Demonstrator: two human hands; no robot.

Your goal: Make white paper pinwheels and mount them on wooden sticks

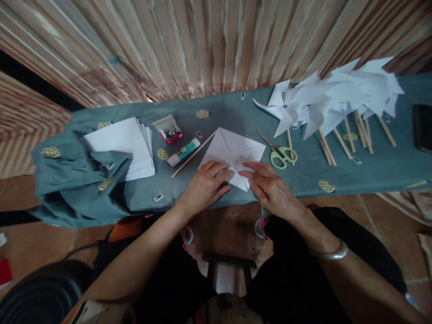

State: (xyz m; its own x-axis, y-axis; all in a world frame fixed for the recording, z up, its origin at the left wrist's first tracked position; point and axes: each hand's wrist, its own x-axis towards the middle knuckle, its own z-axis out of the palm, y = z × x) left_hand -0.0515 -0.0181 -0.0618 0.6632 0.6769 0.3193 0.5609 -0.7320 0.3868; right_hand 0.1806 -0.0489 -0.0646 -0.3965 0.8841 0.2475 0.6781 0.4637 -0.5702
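Note:
A square white sheet of paper (234, 144) lies turned cornerwise on the cloth, with slits running from its corners towards the middle. My left hand (211, 182) rests on its lower left part, fingers stretched out over it. On the lower right side, my right hand (270, 186) touches the sheet with extended, slightly spread fingers. Close by on the left are a thin wooden stick (194, 155) and a glue stick (184, 152). Scissors with green handles (282, 156) lie right of the sheet, blades pointing up and left.
An open red box of small metal pins (170, 133) sits behind the glue stick. A stack of white paper (121, 144) is at the left. Several white paper pinwheels (337, 96) on sticks lie at the right. A dark phone-like object (422, 127) is at the right edge. Curtains (216, 45) hang behind.

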